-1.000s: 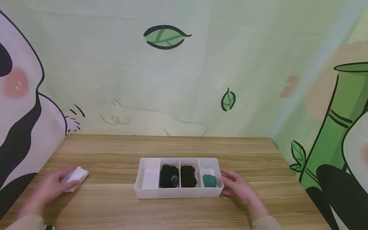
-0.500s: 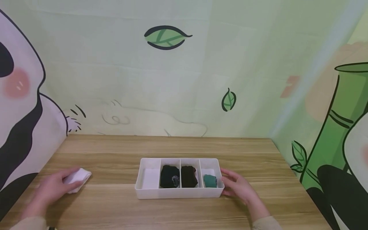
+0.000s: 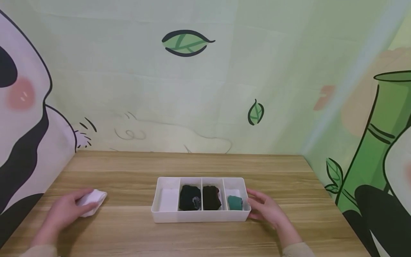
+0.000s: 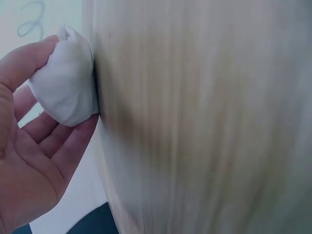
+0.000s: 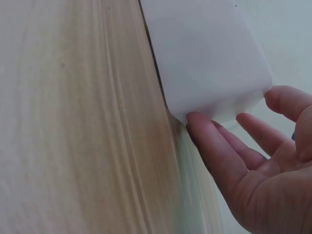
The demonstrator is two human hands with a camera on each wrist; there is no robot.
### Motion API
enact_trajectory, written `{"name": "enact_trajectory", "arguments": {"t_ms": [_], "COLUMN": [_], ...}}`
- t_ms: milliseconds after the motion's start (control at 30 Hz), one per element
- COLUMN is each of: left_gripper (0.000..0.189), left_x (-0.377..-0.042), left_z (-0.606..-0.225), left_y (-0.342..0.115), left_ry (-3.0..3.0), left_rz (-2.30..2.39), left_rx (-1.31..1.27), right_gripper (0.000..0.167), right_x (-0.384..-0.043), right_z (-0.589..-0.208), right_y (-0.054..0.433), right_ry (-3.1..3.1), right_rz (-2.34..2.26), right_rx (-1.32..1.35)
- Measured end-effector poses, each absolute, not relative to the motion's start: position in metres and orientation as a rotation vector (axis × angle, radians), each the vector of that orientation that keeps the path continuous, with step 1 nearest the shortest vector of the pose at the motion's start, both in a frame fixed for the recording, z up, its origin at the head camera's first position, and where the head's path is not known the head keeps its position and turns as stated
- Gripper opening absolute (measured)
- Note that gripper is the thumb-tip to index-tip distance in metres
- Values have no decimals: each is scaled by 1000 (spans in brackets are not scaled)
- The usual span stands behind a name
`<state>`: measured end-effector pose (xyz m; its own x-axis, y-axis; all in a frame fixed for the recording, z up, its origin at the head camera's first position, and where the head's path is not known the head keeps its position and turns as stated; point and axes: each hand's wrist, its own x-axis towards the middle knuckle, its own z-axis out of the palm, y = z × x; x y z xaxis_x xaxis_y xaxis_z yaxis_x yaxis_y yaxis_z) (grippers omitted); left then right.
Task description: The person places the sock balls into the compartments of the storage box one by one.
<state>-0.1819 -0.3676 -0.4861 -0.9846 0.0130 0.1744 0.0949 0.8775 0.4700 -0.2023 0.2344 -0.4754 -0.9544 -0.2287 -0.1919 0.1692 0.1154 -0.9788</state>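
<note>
My left hand (image 3: 65,208) pinches a folded white cloth (image 3: 93,201) low over the left side of the wooden table, thumb on one side and fingers on the other. In the left wrist view the soft white bundle (image 4: 66,80) lies close against the tabletop. A white divided box (image 3: 199,216) stands at the middle of the table. My right hand (image 3: 264,210) rests its fingertips against the box's right end; the right wrist view has the fingers extended along the white end wall (image 5: 209,53).
The box's leftmost compartment (image 3: 168,200) shows a bare floor. To its right sit a black folded bundle (image 3: 189,197), a dark brown one (image 3: 211,198) and a small teal one (image 3: 235,202), each in its own compartment. A cartoon-printed backdrop (image 3: 205,89) rises behind the table (image 3: 128,171).
My left hand has moved a little to the right along the table with the white cloth. The right hand and the box stay where they were.
</note>
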Motion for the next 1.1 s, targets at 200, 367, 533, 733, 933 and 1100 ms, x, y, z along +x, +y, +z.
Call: {"name": "enact_trajectory", "arguments": {"t_ms": [200, 367, 533, 733, 933, 1100], "left_gripper": [58, 62, 60, 56, 54, 54], "left_x": [-180, -177, -176, -177, -177, -175], "left_z": [-483, -476, -474, -469, -461, -451], "left_y": [-355, -344, -334, -319, -300, -281], "left_ry": [-2849, -2894, -2870, -2831, -2789, -2766], "left_rz": [-766, -806, -808, -815, -875, -948], "left_rx": [-77, -34, -48, -70, -69, -60], "right_gripper": [56, 56, 57, 57, 57, 57], "right_x": [-202, -201, -201, -201, -201, -200], "right_z": [-476, -477, -476, -476, -476, -475], "right_y": [235, 235, 235, 235, 234, 234], "right_ry": [2104, 2092, 2080, 2079, 2087, 2086], "right_rz": [-1913, -1916, -1918, -1918, -1911, -1910], "right_rx": [-62, -79, -102, -99, -85, -83]}}
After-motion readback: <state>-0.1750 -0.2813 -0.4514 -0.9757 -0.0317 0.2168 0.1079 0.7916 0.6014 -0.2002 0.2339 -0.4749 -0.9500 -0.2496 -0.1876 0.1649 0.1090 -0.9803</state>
